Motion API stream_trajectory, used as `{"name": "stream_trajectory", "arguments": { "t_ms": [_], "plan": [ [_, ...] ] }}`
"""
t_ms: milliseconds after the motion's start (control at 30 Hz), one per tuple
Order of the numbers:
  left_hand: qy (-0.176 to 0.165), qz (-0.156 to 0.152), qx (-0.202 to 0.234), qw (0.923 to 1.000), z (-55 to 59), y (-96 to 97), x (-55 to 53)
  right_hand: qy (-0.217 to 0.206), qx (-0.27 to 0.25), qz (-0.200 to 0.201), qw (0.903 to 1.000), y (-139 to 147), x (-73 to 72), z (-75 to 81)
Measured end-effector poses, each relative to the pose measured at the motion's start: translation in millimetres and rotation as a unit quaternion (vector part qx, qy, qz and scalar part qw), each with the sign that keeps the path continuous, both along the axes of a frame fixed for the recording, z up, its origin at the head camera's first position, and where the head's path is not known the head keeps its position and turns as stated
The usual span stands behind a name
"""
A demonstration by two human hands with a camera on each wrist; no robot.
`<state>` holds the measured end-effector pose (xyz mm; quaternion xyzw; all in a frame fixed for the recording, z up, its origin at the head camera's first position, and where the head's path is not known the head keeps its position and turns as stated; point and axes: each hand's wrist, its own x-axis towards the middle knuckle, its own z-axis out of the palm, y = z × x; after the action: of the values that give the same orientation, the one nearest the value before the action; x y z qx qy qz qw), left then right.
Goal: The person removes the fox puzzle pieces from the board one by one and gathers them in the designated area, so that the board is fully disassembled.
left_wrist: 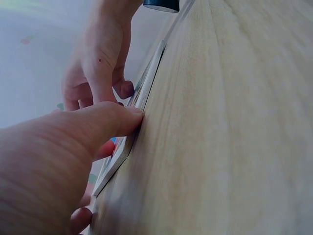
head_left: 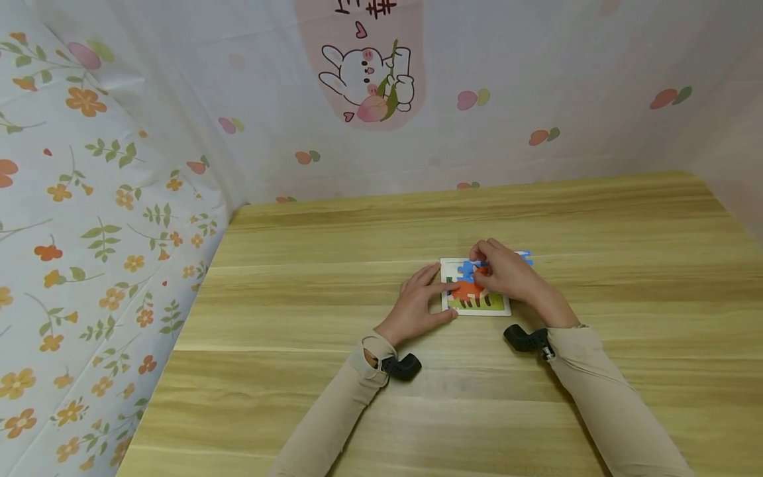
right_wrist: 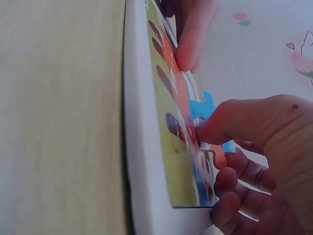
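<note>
A small jigsaw puzzle in a white frame [head_left: 485,314] lies on the table, with an orange striped animal on green grass. My right hand [head_left: 507,275] is over its upper right part. In the right wrist view, my thumb and fingers pinch a blue and orange puzzle piece [right_wrist: 218,155] close against the picture. My left hand [head_left: 416,310] rests at the frame's left side, its thumb on the near edge and its index finger on the orange animal. Blue jigsaw pieces [head_left: 465,269] show in the upper part of the frame. My right fingers hide part of the picture.
Another blue piece [head_left: 526,257] lies just beyond the frame's top right corner, partly behind my right hand. The wood-grain table [head_left: 286,298] reaches back to a printed white curtain [head_left: 256,152]. Black wrist cameras [head_left: 403,368] sit on both sleeves.
</note>
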<state>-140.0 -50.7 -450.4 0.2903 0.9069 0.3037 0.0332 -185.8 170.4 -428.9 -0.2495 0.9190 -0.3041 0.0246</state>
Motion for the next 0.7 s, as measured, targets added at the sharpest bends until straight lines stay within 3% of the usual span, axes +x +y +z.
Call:
{"name": "stream_trajectory", "arguments": {
  "t_ms": [233, 700],
  "plan": [
    [0.019, -0.014, -0.001, 0.9997, -1.0, 0.3, -0.6, 0.011, 0.0, 0.01, 0.9999, 1.3, -0.6, -0.7],
    [0.016, -0.018, 0.008, 0.9997, -0.9, 0.5, -1.1, -0.003, -0.018, 0.005, 0.9998, 1.9, -0.5, 1.1]
  ]
}}
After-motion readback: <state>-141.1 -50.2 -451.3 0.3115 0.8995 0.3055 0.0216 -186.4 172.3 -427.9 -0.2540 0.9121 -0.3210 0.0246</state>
